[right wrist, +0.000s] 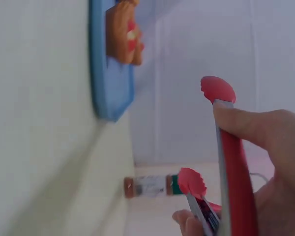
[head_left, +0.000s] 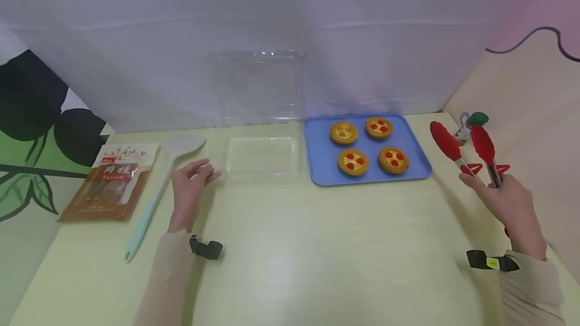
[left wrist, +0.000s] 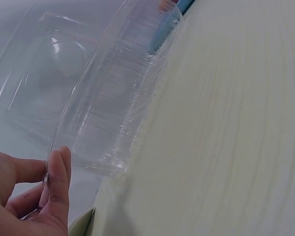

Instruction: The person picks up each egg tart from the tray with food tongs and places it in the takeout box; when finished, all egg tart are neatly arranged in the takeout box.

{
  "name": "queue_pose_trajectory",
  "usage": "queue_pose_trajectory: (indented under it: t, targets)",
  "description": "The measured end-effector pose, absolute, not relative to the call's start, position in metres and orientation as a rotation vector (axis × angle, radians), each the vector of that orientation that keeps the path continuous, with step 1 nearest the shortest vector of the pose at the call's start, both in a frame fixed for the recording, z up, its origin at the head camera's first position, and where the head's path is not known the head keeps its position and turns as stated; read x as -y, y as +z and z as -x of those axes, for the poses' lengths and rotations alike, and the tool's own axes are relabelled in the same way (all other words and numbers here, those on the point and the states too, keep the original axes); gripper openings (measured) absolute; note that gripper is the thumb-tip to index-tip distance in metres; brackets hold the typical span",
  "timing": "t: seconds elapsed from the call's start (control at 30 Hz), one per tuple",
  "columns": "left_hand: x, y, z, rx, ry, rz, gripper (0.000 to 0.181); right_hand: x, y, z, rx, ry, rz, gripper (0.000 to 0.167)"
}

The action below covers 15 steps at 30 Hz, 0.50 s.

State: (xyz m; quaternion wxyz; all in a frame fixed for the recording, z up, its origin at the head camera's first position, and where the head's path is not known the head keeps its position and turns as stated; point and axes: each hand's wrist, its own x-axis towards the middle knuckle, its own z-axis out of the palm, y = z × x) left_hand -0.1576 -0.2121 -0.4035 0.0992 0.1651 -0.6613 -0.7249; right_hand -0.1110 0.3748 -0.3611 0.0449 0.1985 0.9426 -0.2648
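My left hand [head_left: 192, 185] is at the near left corner of a clear plastic clamshell container [head_left: 263, 157], whose lid [head_left: 260, 87] stands raised behind. In the left wrist view, thumb and fingers [left wrist: 59, 184] pinch the container's thin rim. On the right, my right hand [head_left: 512, 202] grips red-tipped tongs [head_left: 485, 147] above the table, their two heads spread apart with nothing between them. Beside the container lies a blue tray [head_left: 323, 177] holding several tarts [head_left: 353, 162]; most have red pieces on top, and one at the back left [head_left: 343, 133] shows none.
A spatula [head_left: 156, 197] with a pale green handle lies left of my left hand. Further left is a brown and white food packet [head_left: 109, 182]. A small jar with a green cap [head_left: 477, 118] stands behind the tongs. A pale cloth [head_left: 158, 64] hangs along the back edge.
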Motion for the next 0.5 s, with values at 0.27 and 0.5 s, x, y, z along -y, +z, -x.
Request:
queue_pose_trajectory:
  t: [0.27,0.5]
  targets:
    - [0.213,-0.403,0.157,1.985,-2.115,-0.472,0.035,-0.341,-0.345,0.134,-3.052,-0.826,-0.396,0.064]
    - [0.215,-0.407,0.159,1.996,-2.116,-0.509,0.035,-0.323,-0.341,0.161,-3.091,-0.789,-0.253,0.065]
